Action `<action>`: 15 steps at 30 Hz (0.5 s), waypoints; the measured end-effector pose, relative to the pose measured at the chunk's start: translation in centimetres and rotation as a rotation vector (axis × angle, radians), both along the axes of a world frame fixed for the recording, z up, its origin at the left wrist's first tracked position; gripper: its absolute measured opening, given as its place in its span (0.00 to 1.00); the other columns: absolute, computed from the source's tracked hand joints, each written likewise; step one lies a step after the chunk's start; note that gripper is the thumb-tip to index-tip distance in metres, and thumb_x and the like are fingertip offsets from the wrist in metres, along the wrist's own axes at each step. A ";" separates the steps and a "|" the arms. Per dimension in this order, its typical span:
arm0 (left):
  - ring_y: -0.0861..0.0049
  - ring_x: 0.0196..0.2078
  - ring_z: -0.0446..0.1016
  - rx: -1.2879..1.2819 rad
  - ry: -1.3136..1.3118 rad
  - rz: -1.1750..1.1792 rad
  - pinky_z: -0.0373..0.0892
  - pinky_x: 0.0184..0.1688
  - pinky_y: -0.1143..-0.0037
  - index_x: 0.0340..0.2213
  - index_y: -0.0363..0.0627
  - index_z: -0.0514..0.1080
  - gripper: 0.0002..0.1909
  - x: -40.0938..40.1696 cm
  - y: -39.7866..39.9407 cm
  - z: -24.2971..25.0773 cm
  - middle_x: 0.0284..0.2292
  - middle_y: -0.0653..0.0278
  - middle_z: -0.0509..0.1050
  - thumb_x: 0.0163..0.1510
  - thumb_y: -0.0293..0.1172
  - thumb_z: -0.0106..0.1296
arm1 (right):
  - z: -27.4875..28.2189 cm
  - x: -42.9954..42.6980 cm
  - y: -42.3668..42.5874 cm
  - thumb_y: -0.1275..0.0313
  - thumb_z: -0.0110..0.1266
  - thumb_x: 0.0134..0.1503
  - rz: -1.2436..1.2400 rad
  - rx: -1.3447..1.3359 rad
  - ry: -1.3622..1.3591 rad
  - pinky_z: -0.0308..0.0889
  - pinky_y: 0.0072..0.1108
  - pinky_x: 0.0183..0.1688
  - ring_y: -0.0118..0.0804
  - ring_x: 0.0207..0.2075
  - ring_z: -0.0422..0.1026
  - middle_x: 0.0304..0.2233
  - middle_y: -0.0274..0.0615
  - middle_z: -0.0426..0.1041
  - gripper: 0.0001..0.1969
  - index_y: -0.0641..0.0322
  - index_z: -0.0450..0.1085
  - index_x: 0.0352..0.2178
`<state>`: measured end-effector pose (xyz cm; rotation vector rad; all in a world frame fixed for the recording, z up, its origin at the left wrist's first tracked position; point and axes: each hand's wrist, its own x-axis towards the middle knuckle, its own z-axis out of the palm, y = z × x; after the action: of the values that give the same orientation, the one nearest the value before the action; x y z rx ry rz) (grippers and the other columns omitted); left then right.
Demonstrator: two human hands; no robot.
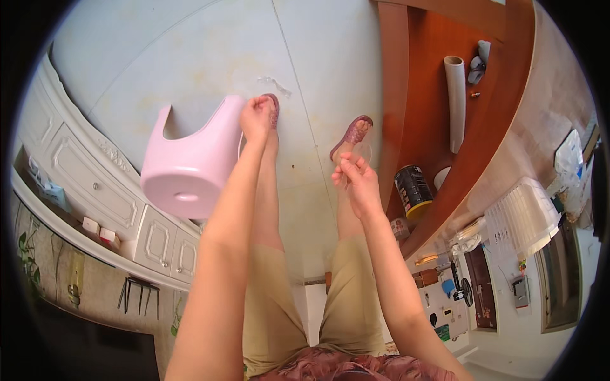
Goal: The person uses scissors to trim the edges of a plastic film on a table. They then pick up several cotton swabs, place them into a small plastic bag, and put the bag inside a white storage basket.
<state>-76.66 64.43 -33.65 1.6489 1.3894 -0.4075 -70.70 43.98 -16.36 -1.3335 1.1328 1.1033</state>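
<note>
My left hand (256,118) has its fingers pinched together beside a pink plastic stool (190,155). Whether something thin sits between those fingertips is too small to tell. The stool stands upright, and its seat has an oval hole. In front of my right shin, my right hand (358,178) has its thumb against curled fingers, pinching a thin clear strand (371,155) that curves into a faint loop. A crumpled clear plastic scrap (275,85) lies on the floor just beyond my left sandal (272,107).
At the right, a red-brown wooden table (394,71) bears a pale cardboard tube (455,105) and a black can (413,190) on its lower shelf. A white plastic basket (519,219) is farther right. White cabinets (97,185) line the left side. My right sandal (350,135) rests on the tiles.
</note>
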 end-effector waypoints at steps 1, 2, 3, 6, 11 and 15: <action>0.66 0.34 0.77 0.116 -0.021 -0.240 0.71 0.39 0.71 0.34 0.39 0.75 0.10 -0.7 0.7 -0.4 0.29 0.57 0.78 0.50 0.30 0.54 | -0.3 -0.2 -0.4 0.70 0.52 0.59 0.002 0.005 -0.006 0.67 0.20 0.35 0.27 0.29 0.71 0.28 0.34 0.70 0.10 0.61 0.67 0.42; 0.61 0.40 0.75 0.156 -0.074 -0.430 0.70 0.41 0.67 0.39 0.43 0.73 0.12 -1.0 1.6 -1.6 0.36 0.56 0.76 0.50 0.28 0.54 | -0.8 -0.5 -0.9 0.71 0.52 0.59 0.004 0.006 -0.009 0.66 0.20 0.35 0.27 0.30 0.71 0.28 0.34 0.70 0.10 0.61 0.68 0.41; 0.62 0.40 0.75 0.187 -0.080 -0.526 0.71 0.41 0.68 0.41 0.46 0.73 0.14 -0.3 1.3 -2.7 0.40 0.57 0.74 0.51 0.28 0.54 | -1.3 -0.6 -1.8 0.71 0.52 0.59 0.013 -0.008 0.012 0.66 0.20 0.35 0.27 0.30 0.71 0.28 0.34 0.70 0.10 0.61 0.68 0.41; 0.63 0.40 0.75 0.272 -0.121 -0.738 0.71 0.40 0.67 0.46 0.54 0.70 0.18 1.3 1.8 -6.9 0.49 0.58 0.67 0.51 0.25 0.52 | -4.2 -0.7 -3.1 0.69 0.53 0.59 -0.049 0.005 -0.053 0.65 0.19 0.35 0.27 0.30 0.71 0.28 0.33 0.70 0.11 0.61 0.67 0.41; 0.61 0.34 0.74 0.385 -0.284 -0.997 0.70 0.35 0.68 0.31 0.39 0.73 0.06 0.5 3.2 -11.5 0.32 0.57 0.72 0.51 0.26 0.48 | -7.2 -2.2 -4.7 0.69 0.53 0.59 -0.056 0.000 -0.050 0.65 0.19 0.35 0.28 0.30 0.71 0.28 0.34 0.71 0.11 0.62 0.67 0.41; 0.53 0.36 0.72 0.350 -0.239 -0.926 0.68 0.36 0.62 0.28 0.41 0.70 0.03 -0.2 1.9 -10.3 0.31 0.53 0.70 0.50 0.27 0.49 | -8.2 -3.1 -5.7 0.70 0.53 0.59 -0.024 0.013 -0.065 0.65 0.19 0.36 0.28 0.30 0.71 0.28 0.36 0.71 0.11 0.63 0.67 0.41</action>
<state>-76.84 66.31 -43.98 2.4937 0.4589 -0.4713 -73.82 38.32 -24.53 -1.3330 1.0900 1.0408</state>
